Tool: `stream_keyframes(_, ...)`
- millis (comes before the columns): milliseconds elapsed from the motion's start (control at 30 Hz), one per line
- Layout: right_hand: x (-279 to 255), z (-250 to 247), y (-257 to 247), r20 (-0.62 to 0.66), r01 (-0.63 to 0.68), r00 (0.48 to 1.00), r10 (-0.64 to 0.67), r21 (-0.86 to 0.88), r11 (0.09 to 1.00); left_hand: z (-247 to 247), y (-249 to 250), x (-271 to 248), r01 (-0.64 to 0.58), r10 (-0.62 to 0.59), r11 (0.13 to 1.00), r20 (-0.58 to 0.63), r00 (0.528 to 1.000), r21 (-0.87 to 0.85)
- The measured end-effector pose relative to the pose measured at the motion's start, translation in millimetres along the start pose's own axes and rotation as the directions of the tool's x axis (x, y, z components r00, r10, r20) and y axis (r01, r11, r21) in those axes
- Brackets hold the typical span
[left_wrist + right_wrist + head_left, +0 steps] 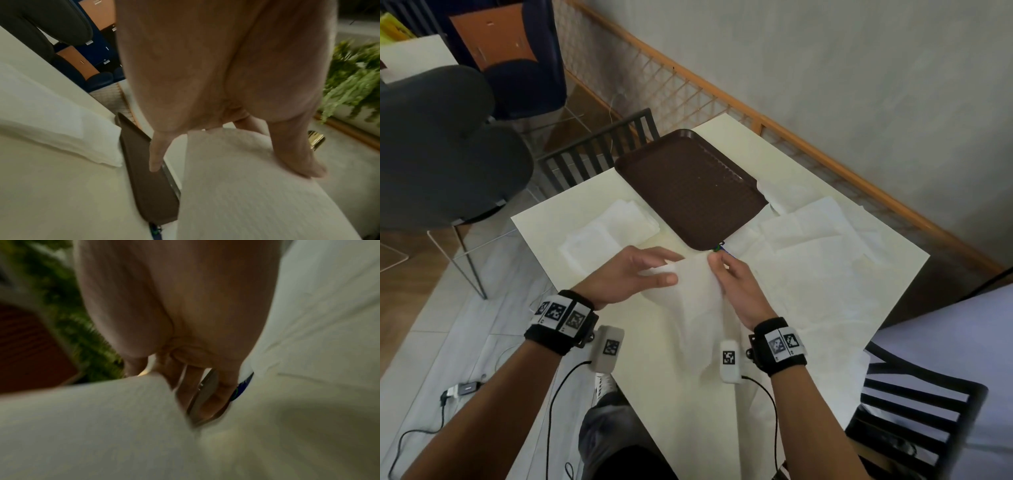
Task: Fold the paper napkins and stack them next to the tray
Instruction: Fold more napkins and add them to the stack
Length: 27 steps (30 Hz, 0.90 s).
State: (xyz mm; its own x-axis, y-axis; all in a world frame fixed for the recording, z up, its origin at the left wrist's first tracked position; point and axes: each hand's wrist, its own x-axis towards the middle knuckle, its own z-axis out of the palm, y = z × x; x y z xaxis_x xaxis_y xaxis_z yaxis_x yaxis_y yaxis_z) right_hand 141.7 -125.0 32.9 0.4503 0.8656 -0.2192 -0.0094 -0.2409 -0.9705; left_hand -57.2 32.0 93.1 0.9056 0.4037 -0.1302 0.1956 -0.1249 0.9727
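I hold a white paper napkin (695, 301) above the near middle of the cream table (722, 428). My left hand (669, 269) grips its left edge between the thumb on top and the fingers behind, as the left wrist view shows on the napkin (246, 186). My right hand (717, 265) pinches its upper right edge with curled fingers. The empty brown tray (688, 192) lies just beyond both hands. Left of it sits a stack of folded napkins (609, 233). Unfolded napkins (822, 240) lie spread to its right.
A small blue-green object (719, 247) lies at the tray's near corner. Black slatted chairs stand at the far side (599, 150) and near right (907, 418). A grey chair (441, 147) is at the left. A wooden railing (791, 126) runs behind the table.
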Motion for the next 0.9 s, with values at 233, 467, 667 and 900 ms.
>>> stream_keyframes(233, -27.6, 32.9, -19.6, 0.127, -0.152, 0.982, 0.137, 0.114, 0.982, 9.7, 25.6, 6.0, -0.174, 0.177, 0.981, -0.033, 0.984, 0.088)
stream_keyframes(467, -37.5, 46.4, -32.7, 0.314, -0.312, 0.93, 0.193, 0.394, 0.865, 10.8, 30.5, 6.7, -0.067, 0.076, 0.994, -0.119, 0.99, 0.081)
stream_keyframes(667, -22.8, 60.5, -34.4, 0.317, -0.295, 0.934, 0.164, 0.427, 0.855, 4.7, 34.1, 10.8, 0.046, -0.037, 0.993, -0.085, 0.996, 0.107)
stream_keyframes(900, -1.7, 68.7, -24.6, 0.116, 0.153, 0.985, -0.129, -0.236, 0.96, -34.4, 11.8, 8.2, 0.079, 0.031, 0.977, -0.493, 0.87, 0.2)
